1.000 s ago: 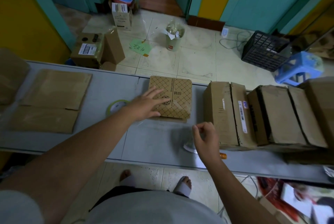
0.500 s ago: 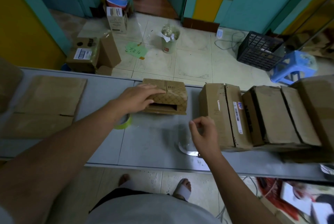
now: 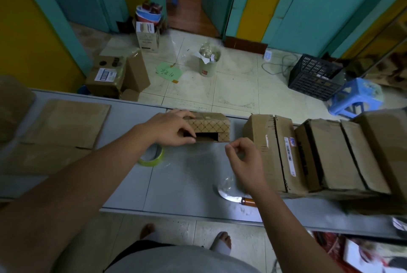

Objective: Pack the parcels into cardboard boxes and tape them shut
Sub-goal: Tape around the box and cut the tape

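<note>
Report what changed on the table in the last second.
The left hand, flat on the patterned box before, now grips it and has tipped it up, open end toward the person. Right hand, tape roll, knife and row of boxes stayed put.

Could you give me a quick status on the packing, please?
Left hand grips box, near end open. Right hand pinches apparent clear tape. Knife and roll nearby, nothing blocking.

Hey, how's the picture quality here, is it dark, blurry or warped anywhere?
Head view: dim and bluish over the table, brighter on the tiled floor; the wide lens bows the table edge; the knife blade catches a glint; the bottom right corner is smeared with blur.
</note>
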The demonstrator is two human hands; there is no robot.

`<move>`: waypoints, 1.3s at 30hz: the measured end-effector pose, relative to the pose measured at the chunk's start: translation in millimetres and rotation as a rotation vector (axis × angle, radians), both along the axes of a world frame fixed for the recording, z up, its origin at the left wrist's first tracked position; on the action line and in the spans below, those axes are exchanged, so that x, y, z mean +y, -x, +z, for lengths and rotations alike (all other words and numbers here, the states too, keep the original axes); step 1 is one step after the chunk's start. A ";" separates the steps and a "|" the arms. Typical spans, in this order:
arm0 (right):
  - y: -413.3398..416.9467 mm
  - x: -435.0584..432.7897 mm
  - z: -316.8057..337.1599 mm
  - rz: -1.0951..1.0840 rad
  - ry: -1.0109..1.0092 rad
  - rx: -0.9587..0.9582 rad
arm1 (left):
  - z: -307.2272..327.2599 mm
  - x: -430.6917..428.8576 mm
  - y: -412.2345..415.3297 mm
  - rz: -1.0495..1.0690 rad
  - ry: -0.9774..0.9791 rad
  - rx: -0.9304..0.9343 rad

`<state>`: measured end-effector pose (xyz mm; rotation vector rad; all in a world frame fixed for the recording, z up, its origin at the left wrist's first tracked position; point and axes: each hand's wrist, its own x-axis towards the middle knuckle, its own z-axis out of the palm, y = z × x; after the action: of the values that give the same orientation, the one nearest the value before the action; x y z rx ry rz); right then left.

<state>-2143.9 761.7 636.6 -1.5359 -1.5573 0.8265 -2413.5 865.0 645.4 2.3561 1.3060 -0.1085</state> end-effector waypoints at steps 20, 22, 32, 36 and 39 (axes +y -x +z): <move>-13.6 32.1 13.0 -0.088 0.101 -0.152 | -16.7 -13.3 -14.1 0.189 0.021 -0.365; -13.9 33.6 16.9 -0.093 0.110 -0.144 | -18.8 -15.0 -12.1 0.203 0.019 -0.374; -23.0 21.5 43.3 0.201 0.031 -0.426 | -37.6 -26.9 -31.4 0.440 -0.142 -0.633; -6.9 18.4 51.5 0.212 -0.005 -0.376 | -39.0 -25.5 -43.1 0.656 -0.094 -0.863; -0.8 32.9 52.8 0.149 0.001 -0.262 | -41.6 -35.3 -48.3 0.741 -0.053 -0.896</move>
<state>-2143.2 794.6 689.3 -1.5932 -1.8804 0.7285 -2365.3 829.7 603.8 1.4546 1.5356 1.0663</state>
